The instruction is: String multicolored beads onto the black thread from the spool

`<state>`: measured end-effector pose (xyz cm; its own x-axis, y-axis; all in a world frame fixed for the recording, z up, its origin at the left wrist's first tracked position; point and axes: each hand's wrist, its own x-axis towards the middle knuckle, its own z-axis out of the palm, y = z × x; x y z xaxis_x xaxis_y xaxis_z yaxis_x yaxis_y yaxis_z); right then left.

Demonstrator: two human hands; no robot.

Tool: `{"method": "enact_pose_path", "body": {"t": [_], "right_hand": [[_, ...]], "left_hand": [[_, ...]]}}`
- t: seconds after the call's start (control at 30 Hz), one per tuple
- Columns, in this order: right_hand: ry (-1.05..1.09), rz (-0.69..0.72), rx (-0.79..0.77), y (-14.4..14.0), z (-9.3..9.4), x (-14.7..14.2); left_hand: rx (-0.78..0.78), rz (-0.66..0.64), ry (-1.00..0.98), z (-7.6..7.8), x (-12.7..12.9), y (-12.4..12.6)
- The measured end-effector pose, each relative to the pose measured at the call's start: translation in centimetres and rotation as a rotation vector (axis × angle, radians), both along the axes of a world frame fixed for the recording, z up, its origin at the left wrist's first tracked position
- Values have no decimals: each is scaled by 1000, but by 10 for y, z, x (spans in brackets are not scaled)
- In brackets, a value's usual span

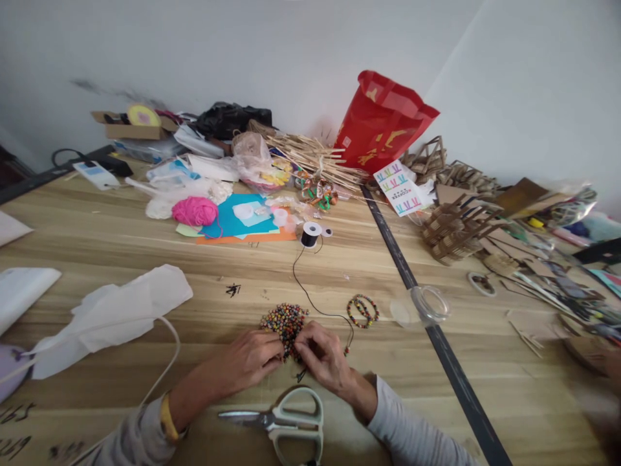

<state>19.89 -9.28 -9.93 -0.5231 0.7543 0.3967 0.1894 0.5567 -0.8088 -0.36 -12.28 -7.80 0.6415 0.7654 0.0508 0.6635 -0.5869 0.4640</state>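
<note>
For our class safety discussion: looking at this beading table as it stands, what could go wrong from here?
1. The loose bead pile lies unboxed on the bare table, right where the left hand and right hand work; a nudge could scatter it.
2. The black thread trails to an upright spool; a tug might topple it.
3. The scissors lie close beneath the wrists, so a sleeve could catch them.

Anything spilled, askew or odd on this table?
Nothing is damaged. The beads lie in a loose pile on the bare table at both hands, left hand and right hand. Thread trails loose from the black spool.
</note>
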Motion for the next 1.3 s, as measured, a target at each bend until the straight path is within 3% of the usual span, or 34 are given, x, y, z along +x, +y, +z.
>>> {"method": "enact_pose_path", "body": {"t": [0.4, 0.73, 0.9, 1.17, 1.3], "right_hand": [[-6, -17, 5, 0, -2, 0], [-1, -4, 17, 0, 2, -1], [-19, 13, 17, 0, 6, -1], [-18, 4, 37, 1, 3, -1], [-11, 12, 50, 0, 3, -1]], "left_hand": [[106, -4, 13, -10, 3, -1], [93, 8, -16, -4, 4, -1], [-39, 60, -124, -4, 5, 3], [-345, 332, -455, -10, 3, 13], [-435, 375, -574, -9, 1, 15]]}}
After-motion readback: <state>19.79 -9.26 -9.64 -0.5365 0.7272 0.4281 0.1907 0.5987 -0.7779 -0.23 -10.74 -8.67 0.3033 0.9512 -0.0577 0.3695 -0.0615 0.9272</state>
